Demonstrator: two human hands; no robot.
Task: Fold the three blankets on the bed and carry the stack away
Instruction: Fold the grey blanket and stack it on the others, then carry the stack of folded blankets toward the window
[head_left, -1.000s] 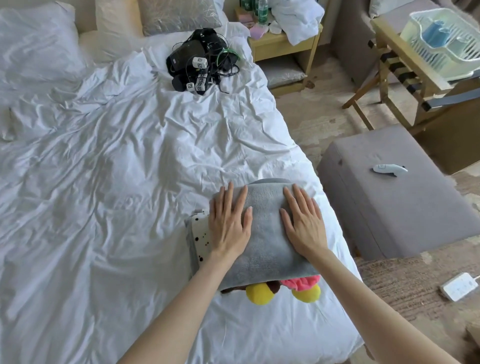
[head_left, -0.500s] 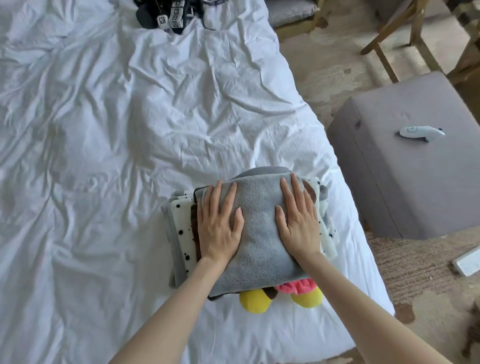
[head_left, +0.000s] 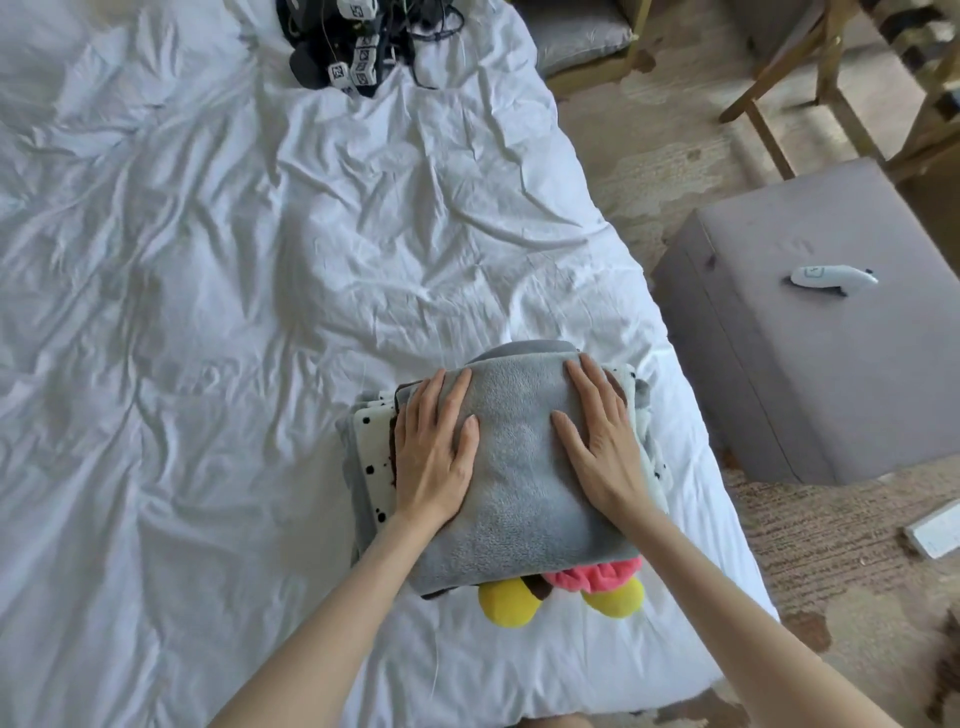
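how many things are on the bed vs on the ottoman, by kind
blanket stack on the bed: 1
black gear pile on the bed: 1
white gadget on the ottoman: 1
total: 3

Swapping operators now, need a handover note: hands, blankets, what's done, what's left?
Left hand: flat, palm down on the folded grey fleece blanket, gripping nothing.
Right hand: the same, on its right half.
Stack: near the edge of the white-sheeted bed. Under the grey one, a white black-spotted blanket and a layer with pink and yellow plush parts sticking out.
Done: folding and stacking, apparently.
Left: lift the stack and carry it away.
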